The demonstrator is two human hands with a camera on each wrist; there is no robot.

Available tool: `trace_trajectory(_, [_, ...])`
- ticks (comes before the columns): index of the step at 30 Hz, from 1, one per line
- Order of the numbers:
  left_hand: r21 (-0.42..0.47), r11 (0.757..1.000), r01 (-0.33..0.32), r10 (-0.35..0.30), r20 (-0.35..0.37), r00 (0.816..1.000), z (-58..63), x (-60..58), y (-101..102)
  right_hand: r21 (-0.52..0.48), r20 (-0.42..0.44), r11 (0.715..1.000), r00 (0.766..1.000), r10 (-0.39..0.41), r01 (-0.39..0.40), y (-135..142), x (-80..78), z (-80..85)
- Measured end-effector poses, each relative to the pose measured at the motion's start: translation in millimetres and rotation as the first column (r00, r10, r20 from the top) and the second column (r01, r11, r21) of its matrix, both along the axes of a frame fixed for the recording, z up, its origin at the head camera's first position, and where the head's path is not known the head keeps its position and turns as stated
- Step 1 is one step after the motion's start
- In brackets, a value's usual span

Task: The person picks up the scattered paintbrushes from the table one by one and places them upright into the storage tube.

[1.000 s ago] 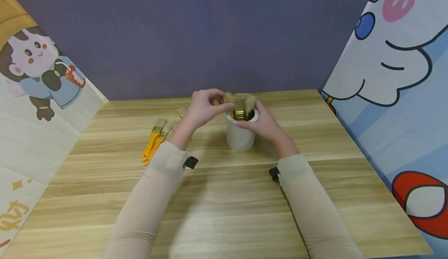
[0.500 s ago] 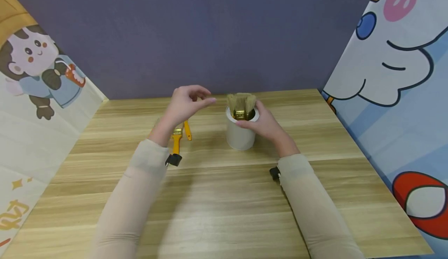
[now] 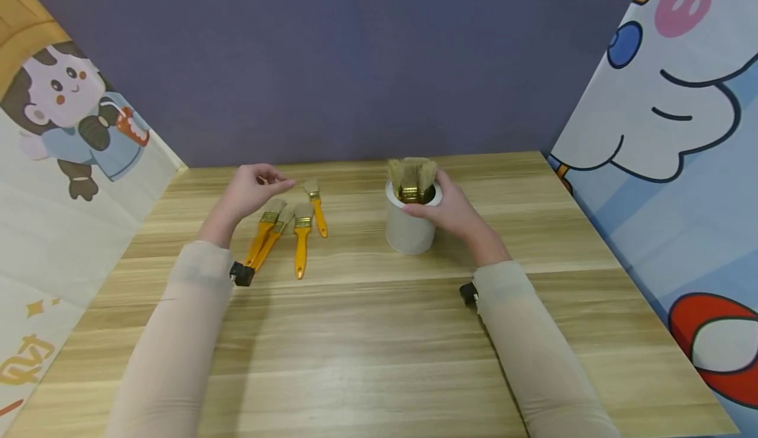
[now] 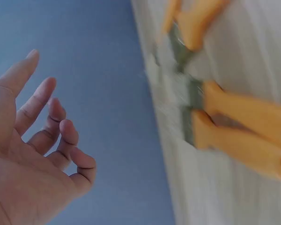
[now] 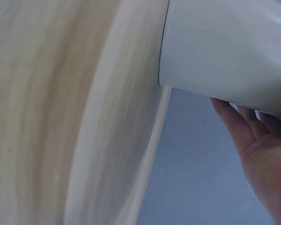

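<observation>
A white cylindrical cup [image 3: 410, 229] stands upright on the wooden table, with several paintbrushes [image 3: 408, 176] inside it, bristles up. My right hand [image 3: 454, 209] grips the cup at its rim from the right, thumb across the front; in the right wrist view fingers [image 5: 229, 119] touch the cup's side. To the left, my left hand [image 3: 249, 191] hovers over loose orange-handled paintbrushes with nothing in it, its fingers loosely bent in the left wrist view. Beneath and beside it lie two crossed paintbrushes [image 3: 269, 237], another paintbrush [image 3: 301, 247] and a smaller paintbrush [image 3: 320, 218].
The wood-grain table [image 3: 367, 333] runs back to a dark blue-grey wall [image 3: 355, 70]. Cartoon-printed panels flank it on the left [image 3: 77, 116] and right [image 3: 669, 116].
My left hand has moved left from the cup's brushes to above the loose ones, uncovering several of them. My right hand has kept its grip on the cup.
</observation>
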State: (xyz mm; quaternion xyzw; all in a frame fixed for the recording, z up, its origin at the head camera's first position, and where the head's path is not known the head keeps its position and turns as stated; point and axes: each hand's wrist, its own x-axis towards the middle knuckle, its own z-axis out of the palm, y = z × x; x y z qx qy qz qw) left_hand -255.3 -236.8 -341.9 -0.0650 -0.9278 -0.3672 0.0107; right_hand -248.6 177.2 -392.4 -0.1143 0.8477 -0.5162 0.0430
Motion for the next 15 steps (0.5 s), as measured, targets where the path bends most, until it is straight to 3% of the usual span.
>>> trace_trajectory(7, [-0.093, 0.996, -0.001, 0.011, 0.105, 0.994, -20.6, -2.4, -29.6, 0.003, -0.009, 1.0, 1.0, -0.002, 0.002, 0.2, 0.9, 0.8])
trace_trajectory(15, [-0.196, 0.981, 0.009, 0.037, 0.228, 0.973, -39.2, -4.6, -49.4, 0.004, -0.017, 1.0, 1.0, 0.0, 0.0, 0.7, -0.5, -0.7])
